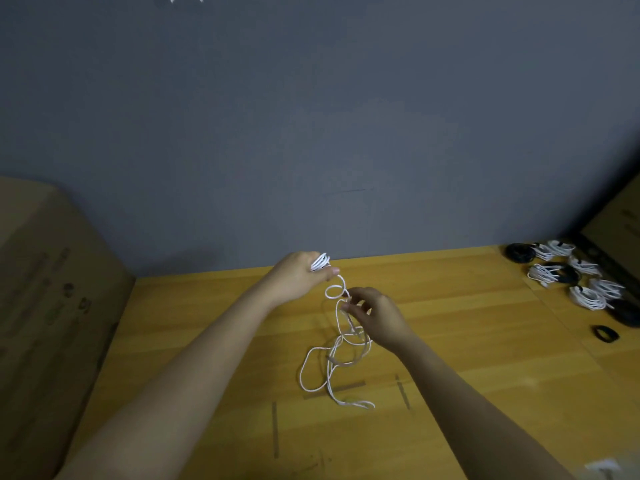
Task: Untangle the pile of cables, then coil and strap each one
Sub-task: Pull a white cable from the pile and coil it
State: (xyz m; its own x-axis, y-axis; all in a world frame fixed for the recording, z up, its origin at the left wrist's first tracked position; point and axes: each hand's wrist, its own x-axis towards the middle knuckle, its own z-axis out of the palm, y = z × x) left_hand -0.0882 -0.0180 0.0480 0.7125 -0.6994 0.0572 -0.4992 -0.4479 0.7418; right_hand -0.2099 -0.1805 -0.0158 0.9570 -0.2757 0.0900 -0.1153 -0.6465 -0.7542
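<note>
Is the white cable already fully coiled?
No. The left hand holds a few loops; the rest of the white cable lies loose on the table.

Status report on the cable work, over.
Left hand grips started coil. Right hand pinches white cable just below. Rest lies looped, loose on table. Nothing blocking.

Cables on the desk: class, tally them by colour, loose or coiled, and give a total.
White cable, loose: 1
White coiled bundles: 5, roughly, as they overlap
Black coils: 3
Small black ring, perhaps a strap: 1
Total: 10
</note>
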